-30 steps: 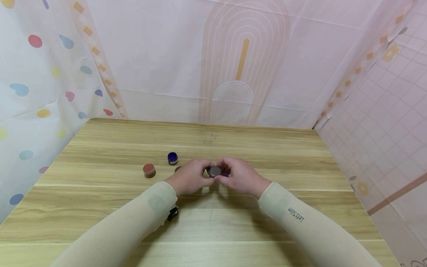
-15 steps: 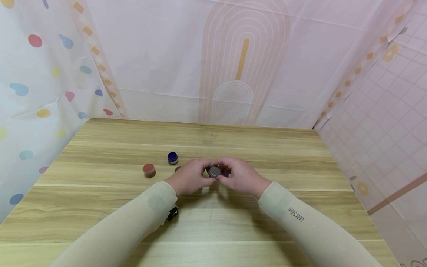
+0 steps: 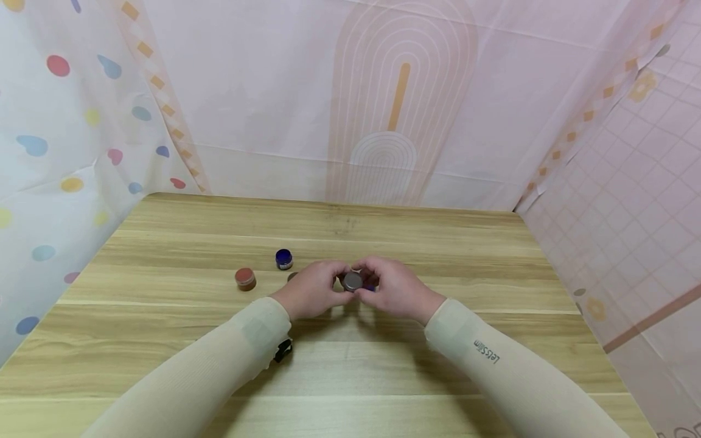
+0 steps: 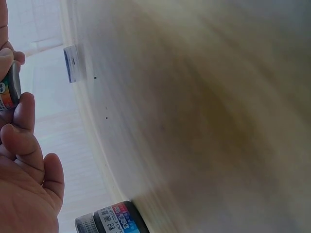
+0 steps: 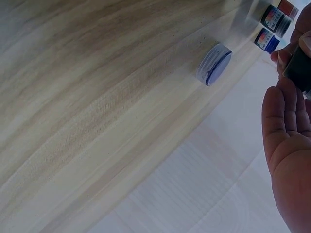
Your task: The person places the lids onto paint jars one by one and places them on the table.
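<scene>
A small paint jar [image 3: 353, 280] with a grey top is held between both hands above the table. My left hand [image 3: 313, 289] grips it from the left with thumb and fingers. From the right, thumb and fingertips of my right hand [image 3: 398, 288] pinch its upper part. The left wrist view shows the colourful label on the held jar [image 4: 8, 90]; in the right wrist view its dark base [image 5: 298, 69] points toward the camera. A blue round lid [image 5: 215, 64] lies on the table, mostly hidden behind my right hand in the head view.
Left of my hands stand a blue jar [image 3: 283, 260] and a reddish-brown jar [image 3: 245, 279]. A grey-topped jar [image 3: 292, 277] is partly covered by my left hand. Patterned cloth [image 3: 263, 103] hangs behind the wooden table [image 3: 350, 377].
The hands and the jar stay in nearly the same place. Fingertips of my right hand have shifted slightly around the jar's top.
</scene>
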Motion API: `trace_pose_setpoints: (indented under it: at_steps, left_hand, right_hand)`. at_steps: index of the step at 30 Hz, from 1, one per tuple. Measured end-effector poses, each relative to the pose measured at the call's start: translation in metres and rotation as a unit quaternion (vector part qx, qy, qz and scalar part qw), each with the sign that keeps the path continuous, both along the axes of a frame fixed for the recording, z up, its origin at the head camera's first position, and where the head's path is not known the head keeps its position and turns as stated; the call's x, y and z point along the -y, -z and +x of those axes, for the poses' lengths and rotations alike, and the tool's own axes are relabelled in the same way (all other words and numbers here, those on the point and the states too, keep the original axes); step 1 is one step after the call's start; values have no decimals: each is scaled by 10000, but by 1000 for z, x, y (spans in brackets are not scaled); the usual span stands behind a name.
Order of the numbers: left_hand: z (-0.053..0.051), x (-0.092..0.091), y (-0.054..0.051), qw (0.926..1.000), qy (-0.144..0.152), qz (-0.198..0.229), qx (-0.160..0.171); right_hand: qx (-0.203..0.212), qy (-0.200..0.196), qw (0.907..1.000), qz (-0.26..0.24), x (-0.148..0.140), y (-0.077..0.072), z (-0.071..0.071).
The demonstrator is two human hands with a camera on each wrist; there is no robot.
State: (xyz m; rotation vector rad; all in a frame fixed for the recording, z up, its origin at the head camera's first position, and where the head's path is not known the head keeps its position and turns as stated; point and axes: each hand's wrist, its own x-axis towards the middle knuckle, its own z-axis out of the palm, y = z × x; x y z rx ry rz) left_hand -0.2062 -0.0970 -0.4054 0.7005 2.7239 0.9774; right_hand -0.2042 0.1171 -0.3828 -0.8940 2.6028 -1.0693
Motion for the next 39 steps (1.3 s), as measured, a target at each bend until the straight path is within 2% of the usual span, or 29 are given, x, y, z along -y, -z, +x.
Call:
trace_pose_setpoints:
  at_steps: [7, 16, 26, 35, 39]
  left_hand:
    - [0, 0, 0, 10000, -6, 25, 5]
    - [1, 0, 0, 10000, 1, 68, 20]
    - [1, 1, -1, 10000, -12, 10, 52]
    - [1, 0, -2, 10000, 15, 52, 32]
    - [1, 0, -2, 10000, 15, 69, 48]
  right_hand:
    - [4, -174, 9997, -154, -1, 1, -1]
    - [108, 143, 9998, 37, 0, -1, 1]
    - [10, -152, 9997, -214, -1, 2, -1]
    - [136, 154, 9998, -54, 0, 1, 0]
    - [107, 111, 9998, -80, 0, 0, 1]
